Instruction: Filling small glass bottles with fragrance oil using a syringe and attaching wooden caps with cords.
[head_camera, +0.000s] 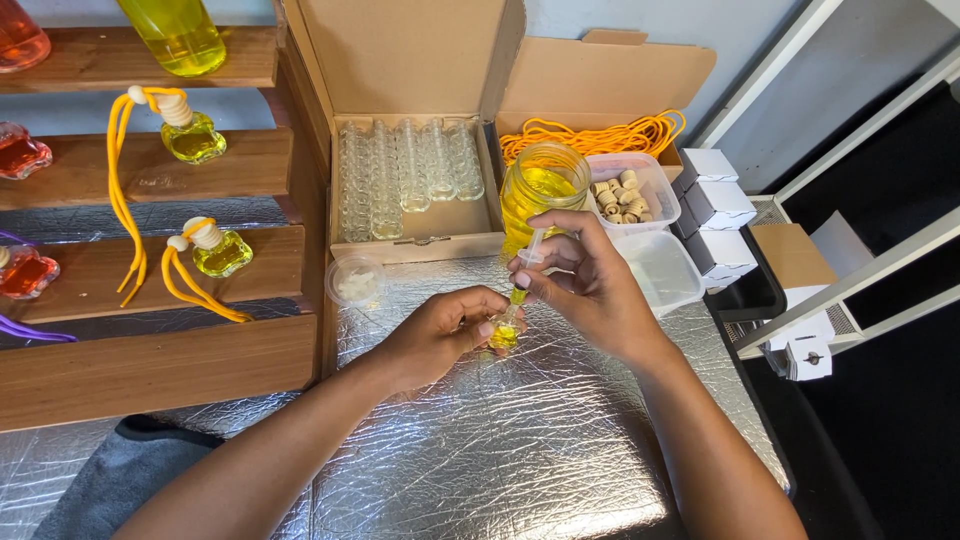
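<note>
Yellow liquid half-fills the small bottle (503, 335) (clear glass, upright).

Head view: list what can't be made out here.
- Small bottle: mostly hidden by the left hand fingers.
- Dropper: partly hidden by the right hand.
- Round dish: contents too small to tell.
- Top-shelf bottles: cut off by the upper edge.

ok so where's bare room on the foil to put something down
The foil-covered table is bare in front of both forearms, and left below the small lidded cup. Crowded: the back, with the box of empty bottles, jar of yellow liquid and clear tubs.
</note>
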